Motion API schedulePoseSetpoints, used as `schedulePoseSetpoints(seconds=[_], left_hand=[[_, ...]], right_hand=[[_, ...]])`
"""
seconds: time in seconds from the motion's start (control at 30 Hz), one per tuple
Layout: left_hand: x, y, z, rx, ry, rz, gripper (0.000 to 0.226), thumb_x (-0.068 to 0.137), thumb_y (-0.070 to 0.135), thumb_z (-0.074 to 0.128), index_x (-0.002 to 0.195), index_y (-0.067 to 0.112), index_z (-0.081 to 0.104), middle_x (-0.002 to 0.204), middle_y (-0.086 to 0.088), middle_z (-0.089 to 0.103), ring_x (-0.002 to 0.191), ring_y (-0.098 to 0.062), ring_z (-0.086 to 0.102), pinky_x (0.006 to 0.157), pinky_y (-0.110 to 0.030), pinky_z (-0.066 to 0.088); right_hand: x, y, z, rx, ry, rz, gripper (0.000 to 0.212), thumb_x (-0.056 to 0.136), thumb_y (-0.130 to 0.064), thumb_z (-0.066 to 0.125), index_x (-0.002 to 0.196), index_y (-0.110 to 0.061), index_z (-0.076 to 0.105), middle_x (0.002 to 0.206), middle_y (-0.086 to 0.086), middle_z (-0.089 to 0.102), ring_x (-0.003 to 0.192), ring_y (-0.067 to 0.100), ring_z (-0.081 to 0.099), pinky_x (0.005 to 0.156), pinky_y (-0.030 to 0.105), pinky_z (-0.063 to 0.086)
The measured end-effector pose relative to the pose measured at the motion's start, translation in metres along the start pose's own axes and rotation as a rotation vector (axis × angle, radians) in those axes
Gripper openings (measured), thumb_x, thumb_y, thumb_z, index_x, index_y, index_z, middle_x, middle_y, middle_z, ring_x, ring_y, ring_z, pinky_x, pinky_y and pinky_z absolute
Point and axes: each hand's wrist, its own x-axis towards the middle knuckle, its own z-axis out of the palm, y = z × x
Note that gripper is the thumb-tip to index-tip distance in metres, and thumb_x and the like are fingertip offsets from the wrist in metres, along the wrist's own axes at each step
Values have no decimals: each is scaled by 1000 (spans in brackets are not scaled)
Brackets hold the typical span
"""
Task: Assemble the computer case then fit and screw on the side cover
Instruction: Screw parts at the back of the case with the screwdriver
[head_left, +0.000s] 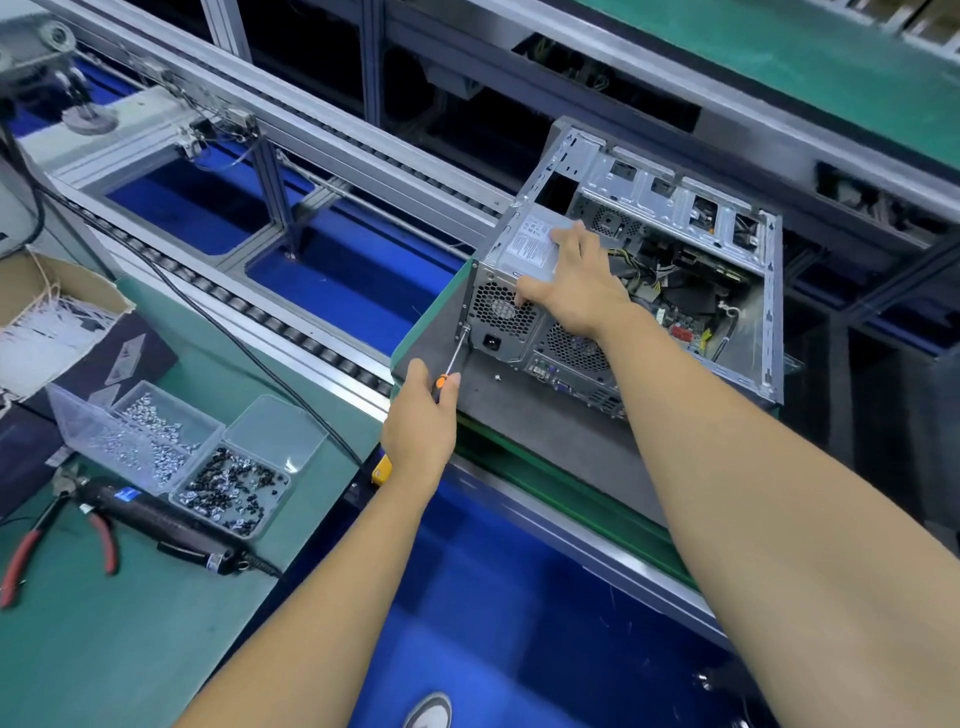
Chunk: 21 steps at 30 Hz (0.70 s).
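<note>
An open metal computer case lies on its side on a grey pad, with its rear panel facing me and cables and board visible inside. My right hand rests flat on the power supply at the case's near corner, thumb over the rear edge. My left hand grips a small orange-handled screwdriver; its tip touches the lower left corner of the rear panel. No side cover is in view.
On the green bench at the left stand a clear tray of silver screws and one of black screws, an electric screwdriver, red-handled pliers and a cardboard box. Roller conveyor rails run diagonally. A loose screw lies on the pad.
</note>
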Motion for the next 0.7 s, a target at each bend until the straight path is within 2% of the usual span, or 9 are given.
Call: schedulePoseSetpoints(seconds=[0.07,0.1,0.2,0.3,0.37,0.5,0.6,0.7], left_hand=[[1,1,2,-500,-184,-223,42,97,50,59,87,21,30,70,0,35,52,-15,30,45,-29,25],[4,3,-1,-646,-266,-333,42,96,50,63,89,22,32,71,-2,36,51,-14,29,42,-27,23],[18,2,-19,-757,-449,-467,36,100,52,54,91,18,46,66,-6,50,45,-13,37,38,-20,21],[23,-4,-32,-814,-555,-477,32,108,36,44,105,6,57,71,-8,56,49,-13,46,36,-22,31],[19,-5,-34,-743,-553,-397,29,109,28,43,109,2,56,76,-8,56,53,-14,46,41,-24,34],[18,1,-28,-435,-382,-202,20,108,27,44,94,12,46,82,-11,58,63,-21,44,53,-32,33],[13,4,-22,-51,-156,4,19,107,27,45,94,12,45,81,-8,59,70,-26,50,59,-36,36],[0,11,-18,129,77,238,17,103,22,47,90,18,38,82,0,49,63,-22,46,51,-32,28]], right_hand=[[0,0,-1,4,1,1,101,80,-62,65,160,-25,15,169,-3,0,155,20,7,117,56,29],[0,1,-1,3,3,1,101,80,-63,65,160,-25,15,169,-3,1,155,20,7,117,56,29],[0,2,-1,1,15,-2,102,80,-64,65,160,-25,16,169,-2,2,155,20,8,116,55,29],[1,2,1,-1,21,-4,104,78,-66,66,160,-25,16,168,-1,5,155,20,10,117,53,29],[2,2,1,4,22,-4,105,78,-66,67,160,-24,16,168,-1,5,155,20,10,117,52,29],[1,2,1,6,21,1,104,79,-65,66,160,-25,15,168,-1,3,155,20,8,117,51,28],[0,1,1,-12,24,3,104,80,-64,65,161,-25,14,169,-1,3,155,20,9,116,52,29],[0,0,1,-14,24,-2,104,80,-65,65,161,-25,14,168,-1,4,154,21,11,116,53,30]])
